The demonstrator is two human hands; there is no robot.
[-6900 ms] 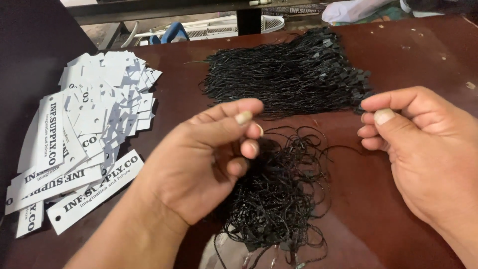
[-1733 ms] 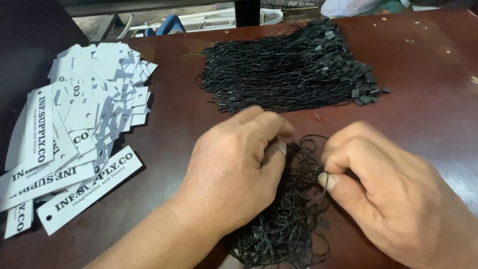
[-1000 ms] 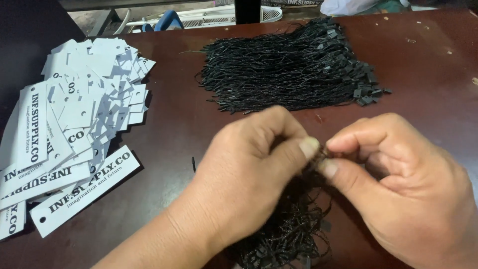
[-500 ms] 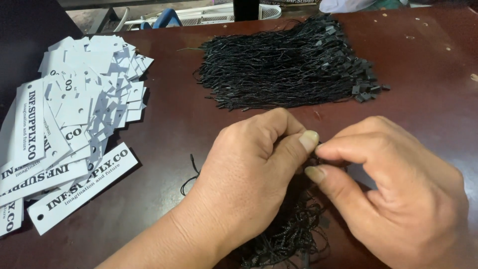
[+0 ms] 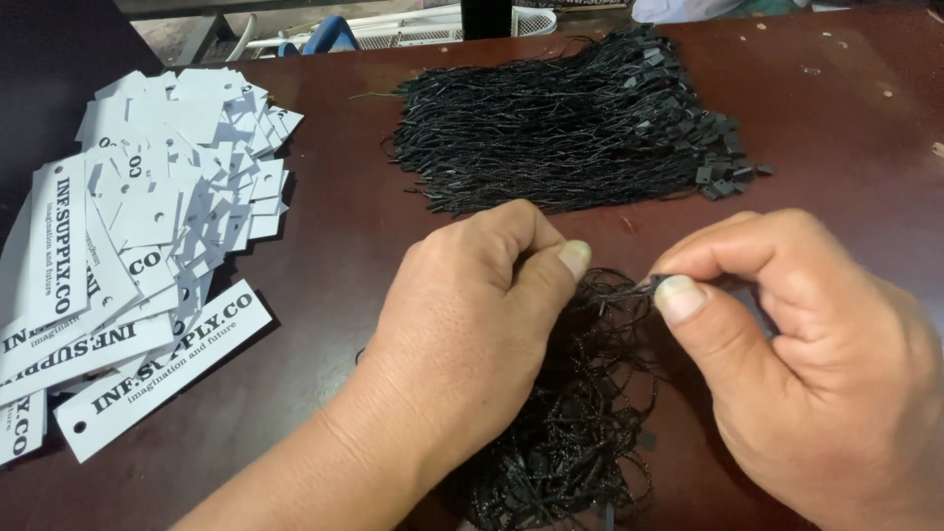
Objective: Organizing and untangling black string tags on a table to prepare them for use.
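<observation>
A tangled clump of black strings (image 5: 580, 413) lies on the dark brown table (image 5: 334, 256) close to me. My left hand (image 5: 472, 324) rests on the clump's left side with its fingers curled into the strings. My right hand (image 5: 796, 344) pinches a single black string at the clump's upper right between thumb and forefinger. A larger, neater bundle of black strings with small black tabs (image 5: 570, 128) lies farther back, apart from both hands.
A fanned pile of white paper tags with black print and punched holes (image 5: 138, 246) covers the table's left side. Beyond the far edge are a white wire rack (image 5: 413, 25) and a blue object (image 5: 329, 29).
My hands came together over the near clump. In the last half second the right hand has drawn slightly to the right, pinching a string, while the left hand stays on the clump.
</observation>
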